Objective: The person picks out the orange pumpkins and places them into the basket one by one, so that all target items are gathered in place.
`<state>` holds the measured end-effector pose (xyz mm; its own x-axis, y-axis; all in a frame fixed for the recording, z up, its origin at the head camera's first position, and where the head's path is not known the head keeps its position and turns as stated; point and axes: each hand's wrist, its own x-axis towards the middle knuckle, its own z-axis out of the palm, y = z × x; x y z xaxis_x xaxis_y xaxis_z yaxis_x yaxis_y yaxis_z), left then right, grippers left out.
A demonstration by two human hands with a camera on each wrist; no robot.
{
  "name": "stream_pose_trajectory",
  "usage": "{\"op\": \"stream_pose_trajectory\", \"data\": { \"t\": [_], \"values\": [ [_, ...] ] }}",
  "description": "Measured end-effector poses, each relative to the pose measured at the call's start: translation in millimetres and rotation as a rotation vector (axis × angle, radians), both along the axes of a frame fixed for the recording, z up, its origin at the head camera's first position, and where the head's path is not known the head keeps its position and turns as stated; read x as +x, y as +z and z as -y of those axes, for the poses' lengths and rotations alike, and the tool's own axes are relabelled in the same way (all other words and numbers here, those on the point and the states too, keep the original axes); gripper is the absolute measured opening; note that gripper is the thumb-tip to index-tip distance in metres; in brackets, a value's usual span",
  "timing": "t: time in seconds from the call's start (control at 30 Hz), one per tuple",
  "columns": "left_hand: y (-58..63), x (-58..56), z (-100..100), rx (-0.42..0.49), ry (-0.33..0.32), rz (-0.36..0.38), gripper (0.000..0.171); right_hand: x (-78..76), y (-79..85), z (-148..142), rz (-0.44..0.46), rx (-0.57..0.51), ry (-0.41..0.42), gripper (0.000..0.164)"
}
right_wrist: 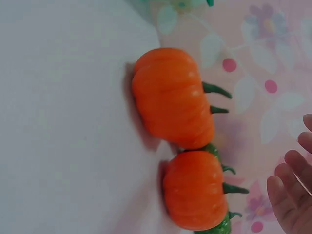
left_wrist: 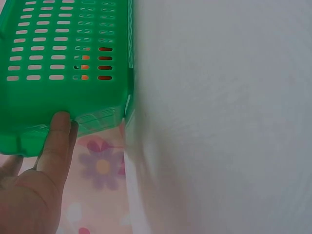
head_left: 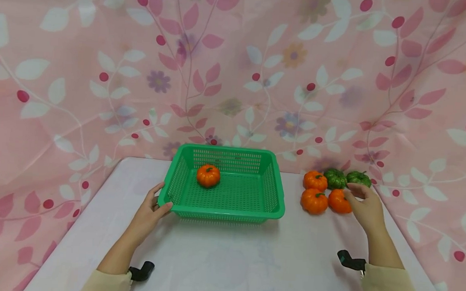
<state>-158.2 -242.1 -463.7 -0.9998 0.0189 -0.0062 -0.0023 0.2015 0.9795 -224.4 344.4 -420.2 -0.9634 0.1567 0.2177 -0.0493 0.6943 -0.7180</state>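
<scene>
A green plastic basket (head_left: 229, 212) with slotted walls stands on the table, one small orange pumpkin (head_left: 209, 176) inside toward the back left. My left hand (head_left: 150, 210) holds the basket's front left corner, thumb at the front rim and fingers along the left side. In the left wrist view, fingers (left_wrist: 57, 141) touch the basket's end wall (left_wrist: 58, 97). On the right, my right hand (head_left: 367, 209) hovers over the pumpkin group, nearest an orange pumpkin (head_left: 339, 201) whose right edge it partly covers. The right wrist view has its fingers (right_wrist: 287, 192) extended and apart from the orange pumpkins (right_wrist: 195, 190).
Two more orange pumpkins (head_left: 314, 201) sit left of that one, one behind the other. Two green pumpkins (head_left: 335, 178) stand at the back right, near the table's edge. A pink floral cloth (head_left: 237, 74) hangs behind the white table (head_left: 225, 265) and along its sides.
</scene>
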Motion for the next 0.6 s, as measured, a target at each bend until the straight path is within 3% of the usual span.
{"op": "stream_pose_trajectory", "data": {
  "t": [0.6],
  "values": [
    [-0.8, -0.7, 0, 0.002, 0.004, 0.0, 0.078, -14.7, -27.8, -19, 0.069, -0.022, -0.076, 0.055]
  ]
}}
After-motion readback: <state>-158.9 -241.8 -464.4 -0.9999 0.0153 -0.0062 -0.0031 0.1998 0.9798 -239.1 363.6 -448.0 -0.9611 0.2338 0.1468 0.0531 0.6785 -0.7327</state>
